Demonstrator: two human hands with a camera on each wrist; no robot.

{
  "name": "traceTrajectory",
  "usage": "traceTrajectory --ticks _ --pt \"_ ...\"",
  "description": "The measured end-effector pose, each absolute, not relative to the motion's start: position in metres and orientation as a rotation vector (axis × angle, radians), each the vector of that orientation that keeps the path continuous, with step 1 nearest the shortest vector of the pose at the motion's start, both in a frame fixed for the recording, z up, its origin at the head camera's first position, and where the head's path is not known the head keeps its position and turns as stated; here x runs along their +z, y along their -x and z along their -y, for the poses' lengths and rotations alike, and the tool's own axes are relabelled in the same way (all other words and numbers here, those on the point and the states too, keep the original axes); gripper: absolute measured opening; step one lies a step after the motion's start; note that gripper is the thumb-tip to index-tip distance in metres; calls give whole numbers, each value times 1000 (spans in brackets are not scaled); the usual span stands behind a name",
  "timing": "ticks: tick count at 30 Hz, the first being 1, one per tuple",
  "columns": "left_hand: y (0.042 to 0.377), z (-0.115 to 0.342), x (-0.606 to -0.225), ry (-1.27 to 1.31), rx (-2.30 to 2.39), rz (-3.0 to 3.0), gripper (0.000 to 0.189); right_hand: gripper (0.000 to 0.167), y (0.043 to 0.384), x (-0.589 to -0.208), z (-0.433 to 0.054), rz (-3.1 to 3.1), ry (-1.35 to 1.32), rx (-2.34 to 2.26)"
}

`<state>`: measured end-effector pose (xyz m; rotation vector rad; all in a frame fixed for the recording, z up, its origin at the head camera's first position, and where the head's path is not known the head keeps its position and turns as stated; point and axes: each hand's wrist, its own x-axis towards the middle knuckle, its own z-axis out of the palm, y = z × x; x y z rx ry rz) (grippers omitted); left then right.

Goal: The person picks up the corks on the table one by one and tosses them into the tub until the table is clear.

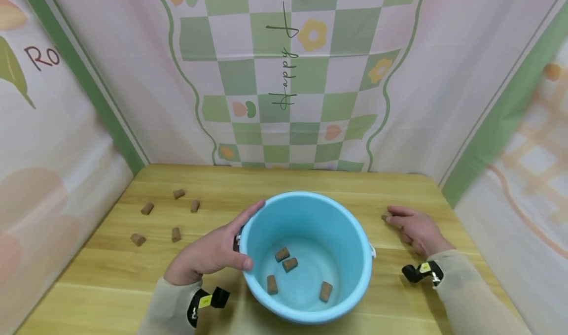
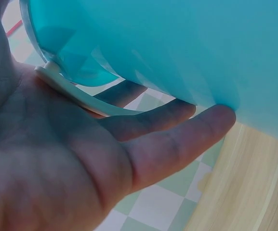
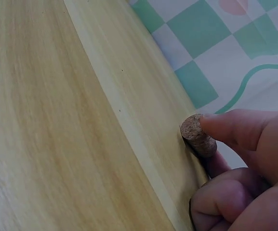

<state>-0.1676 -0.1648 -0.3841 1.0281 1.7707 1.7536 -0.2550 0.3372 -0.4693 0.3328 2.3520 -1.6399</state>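
Observation:
A light blue bucket (image 1: pixel 306 317) stands at the middle front of the table, with several brown corks (image 1: pixel 290 264) lying on its floor. At its left side my left hand (image 1: pixel 213 251) holds the wall near the rim, thumb at the rim's edge. The left wrist view shows fingers (image 2: pixel 177 144) against the bucket's outer wall (image 2: pixel 187 48), with the pale handle (image 2: pixel 76 94) crossing by the palm. Off to the bucket's right, my right hand (image 1: pixel 419 229) pinches one cork (image 3: pixel 199 134) between thumb and finger, at the table surface; in the head view the fingers partly cover it.
Several loose corks (image 1: pixel 176 234) lie spread over the left part of the wooden table (image 1: pixel 111 276). A patterned cloth (image 1: pixel 284 79) hangs behind the table's back edge, and more cloth rises on both sides.

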Motion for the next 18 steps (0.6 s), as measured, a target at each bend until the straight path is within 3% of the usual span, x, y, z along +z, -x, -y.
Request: traceTrajectory --ticks 18 --pt "166 165 -382 -1119 1695 -1732 111 64 252 -469 -336 -2427 -357 -1544"
